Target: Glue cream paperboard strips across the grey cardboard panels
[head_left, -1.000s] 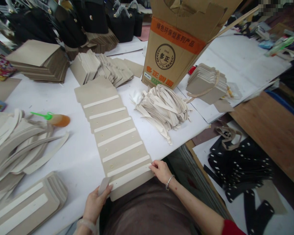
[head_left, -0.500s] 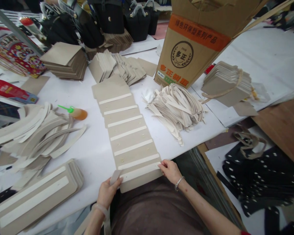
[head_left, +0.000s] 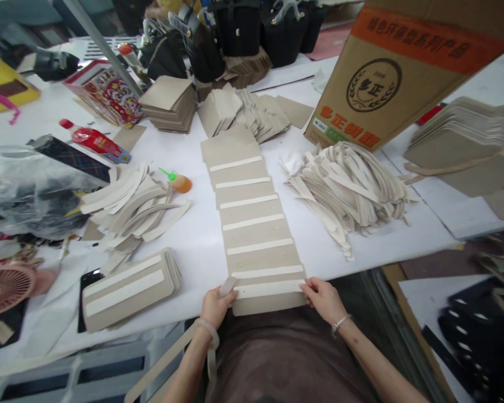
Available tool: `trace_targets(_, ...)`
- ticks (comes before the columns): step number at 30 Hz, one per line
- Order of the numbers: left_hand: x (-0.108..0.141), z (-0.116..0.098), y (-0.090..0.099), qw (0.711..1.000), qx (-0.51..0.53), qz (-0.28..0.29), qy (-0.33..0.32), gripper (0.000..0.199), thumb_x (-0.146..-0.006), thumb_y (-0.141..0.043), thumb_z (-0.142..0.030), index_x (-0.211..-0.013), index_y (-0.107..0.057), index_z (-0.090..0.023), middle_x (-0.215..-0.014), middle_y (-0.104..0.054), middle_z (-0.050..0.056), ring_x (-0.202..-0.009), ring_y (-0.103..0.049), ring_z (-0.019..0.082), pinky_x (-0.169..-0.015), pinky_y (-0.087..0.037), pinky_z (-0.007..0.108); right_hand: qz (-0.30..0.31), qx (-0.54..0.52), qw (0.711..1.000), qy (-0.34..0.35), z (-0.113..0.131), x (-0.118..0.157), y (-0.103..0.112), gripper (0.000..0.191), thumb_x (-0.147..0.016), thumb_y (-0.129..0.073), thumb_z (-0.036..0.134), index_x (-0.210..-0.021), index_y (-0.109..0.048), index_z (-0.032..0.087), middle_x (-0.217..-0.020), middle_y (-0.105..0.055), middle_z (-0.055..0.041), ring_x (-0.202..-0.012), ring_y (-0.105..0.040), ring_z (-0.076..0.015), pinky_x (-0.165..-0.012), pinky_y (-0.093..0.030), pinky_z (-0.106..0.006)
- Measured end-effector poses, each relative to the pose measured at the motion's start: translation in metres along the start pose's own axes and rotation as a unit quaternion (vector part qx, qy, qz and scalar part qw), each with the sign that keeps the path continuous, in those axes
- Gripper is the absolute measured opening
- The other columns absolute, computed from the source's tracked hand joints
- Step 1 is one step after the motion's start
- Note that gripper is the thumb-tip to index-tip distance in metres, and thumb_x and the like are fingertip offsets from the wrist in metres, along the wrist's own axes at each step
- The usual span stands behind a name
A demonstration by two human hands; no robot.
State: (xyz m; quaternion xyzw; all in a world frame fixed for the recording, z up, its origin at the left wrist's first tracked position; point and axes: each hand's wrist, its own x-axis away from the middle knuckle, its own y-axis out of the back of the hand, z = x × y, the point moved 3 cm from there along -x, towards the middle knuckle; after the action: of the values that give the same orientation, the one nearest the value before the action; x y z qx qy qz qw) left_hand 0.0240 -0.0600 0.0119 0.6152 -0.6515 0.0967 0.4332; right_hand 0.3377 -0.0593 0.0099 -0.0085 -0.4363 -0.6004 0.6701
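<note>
Overlapping beige panels (head_left: 252,234) run in a row down the table towards me, each with a pale strip across it. On the nearest panel lies a white strip (head_left: 271,289). My left hand (head_left: 215,305) is closed at its left end, thumb on the strip, with a narrow beige band (head_left: 227,286) sticking up between the fingers. At the opposite end my right hand (head_left: 324,299) pinches the strip between thumb and fingertips. A long pale band (head_left: 163,361) hangs down by my left wrist.
To the right lies a heap of loose strips (head_left: 353,187), with a tall cardboard box (head_left: 361,84) behind. Curved strips (head_left: 138,204), a small glue bottle (head_left: 180,181) and stacked panels with white strips (head_left: 130,291) are on the left. Black bags (head_left: 237,28) stand at the back.
The camera view has swung left, so everything appears further right and a pink fan comes into sight. Both hands stay at the ends of the white strip.
</note>
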Motion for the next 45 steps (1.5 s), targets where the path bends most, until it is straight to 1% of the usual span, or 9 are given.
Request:
trace_targets(8, -0.004, 0.006, -0.001, 1.000, -0.025, -0.006, -0.005, 0.032, -0.066, -0.057, -0.043, -0.070, -0.066, -0.013, -0.057, -0.062, 0.000, -0.058, -0.055, 0.015, -0.053, -0.039, 0.022, 0.013, 0.012, 1.000, -0.023, -0.003, -0.001, -0.002, 0.029, -0.074, -0.045, 0.045, -0.061, -0.052, 0.020, -0.052, -0.061, 0.0000, -0.049, -0.056, -0.0147, -0.052, -0.041, -0.023)
trace_targets(15, -0.002, 0.000, -0.001, 0.997, -0.069, -0.021, -0.005, 0.030, -0.068, -0.056, -0.043, -0.068, -0.065, -0.014, -0.058, -0.063, 0.000, -0.059, -0.056, 0.015, -0.053, -0.039, 0.022, 0.020, 0.002, 0.999, -0.026, -0.003, -0.002, -0.004, 0.030, -0.075, -0.044, 0.046, -0.061, -0.051, 0.020, -0.053, -0.062, -0.0001, -0.049, -0.057, -0.0148, -0.052, -0.041, -0.023)
trace_targets(21, 0.006, -0.013, 0.002, 0.992, -0.123, -0.021, -0.009, 0.030, -0.071, -0.051, -0.045, -0.070, -0.063, -0.017, -0.060, -0.064, 0.001, -0.064, -0.059, 0.018, -0.059, -0.039, 0.024, -0.011, 0.012, 1.000, -0.013, 0.003, 0.002, -0.004, 0.028, -0.076, -0.045, 0.040, -0.059, -0.051, 0.019, -0.050, -0.060, 0.0002, -0.047, -0.055, -0.0133, -0.051, -0.039, -0.022)
trace_targets(28, 0.010, -0.023, 0.003, 0.985, -0.174, 0.004, -0.006, 0.034, -0.073, -0.046, -0.049, -0.079, -0.063, -0.020, -0.068, -0.068, 0.001, -0.074, -0.062, 0.022, -0.065, -0.041, 0.026, -0.053, 0.016, 0.998, -0.016, 0.011, 0.004, 0.001, 0.023, -0.074, -0.048, 0.032, -0.055, -0.051, 0.019, -0.049, -0.058, 0.0015, -0.049, -0.053, -0.0118, -0.052, -0.036, -0.020)
trace_targets(34, 0.011, -0.029, 0.002, 0.980, -0.199, 0.005, 0.011, 0.034, -0.075, -0.043, -0.049, -0.082, -0.061, -0.021, -0.069, -0.068, 0.001, -0.079, -0.062, 0.023, -0.068, -0.041, 0.027, -0.063, 0.027, 0.997, -0.020, 0.020, 0.008, 0.007, 0.023, -0.074, -0.049, 0.029, -0.055, -0.053, 0.018, -0.049, -0.058, 0.0009, -0.052, -0.052, -0.0122, -0.053, -0.034, -0.020)
trace_targets(38, 0.011, -0.030, 0.001, 0.976, -0.216, 0.005, 0.013, 0.032, -0.075, -0.042, -0.050, -0.079, -0.059, -0.023, -0.069, -0.067, 0.001, -0.077, -0.062, 0.022, -0.067, -0.041, 0.027, -0.070, 0.049, 0.996, -0.027, 0.023, 0.008, 0.007, 0.023, -0.075, -0.050, 0.029, -0.055, -0.055, 0.018, -0.053, -0.059, -0.0002, -0.054, -0.052, -0.0120, -0.054, -0.034, -0.020)
trace_targets(43, 0.014, -0.029, 0.000, 0.968, -0.249, -0.033, -0.004, 0.025, -0.078, -0.041, -0.047, -0.076, -0.050, -0.023, -0.064, -0.063, -0.001, -0.067, -0.061, 0.019, -0.062, -0.040, 0.025, -0.093, 0.094, 0.990, -0.050, 0.025, 0.008, 0.005, 0.021, -0.075, -0.051, 0.026, -0.056, -0.054, 0.019, -0.058, -0.060, -0.0016, -0.057, -0.052, -0.0130, -0.054, -0.029, -0.022)
trace_targets(45, 0.015, -0.028, -0.003, 0.962, -0.268, -0.045, -0.021, 0.022, -0.079, -0.039, -0.044, -0.076, -0.048, -0.024, -0.063, -0.061, -0.001, -0.065, -0.061, 0.019, -0.059, -0.040, 0.025, -0.107, 0.118, 0.986, -0.057, 0.028, 0.009, 0.006, 0.015, -0.074, -0.052, 0.027, -0.061, -0.054, 0.020, -0.060, -0.059, -0.0010, -0.058, -0.051, -0.0138, -0.053, -0.026, -0.023)
